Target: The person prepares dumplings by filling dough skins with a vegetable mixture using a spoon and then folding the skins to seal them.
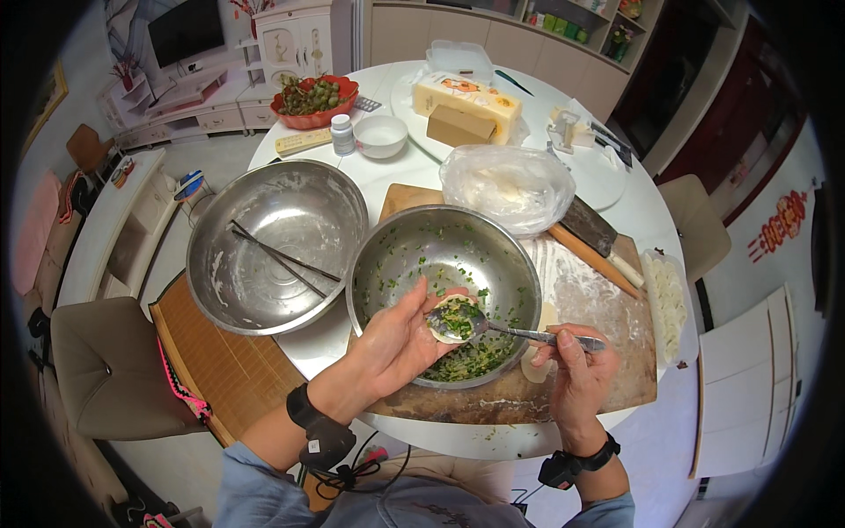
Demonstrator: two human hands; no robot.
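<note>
On the upturned palm and fingers of my left hand (399, 336) lies a round dough wrapper (441, 335) topped with chopped green filling (461, 322). My right hand (584, 373) grips the handle of a metal spoon (535, 335), whose bowl rests in that filling. Both wrapper and spoon tip are above a stainless steel bowl (441, 216) with more chopped green filling (472, 362) at its near side. Bits of green cling to the bowl's inner wall. Partly hidden behind my right hand, flat dough wrappers (536, 368) lie on a floured wooden board (594, 389).
Left is a larger steel basin (277, 191) with dark chopsticks (284, 261). Beyond the bowl lie a plastic bag of dough (508, 188), a rolling pin (587, 254) and a cleaver (584, 221). A tray of dumplings (665, 310) stands at the right edge. A white bowl (381, 135) sits farther back.
</note>
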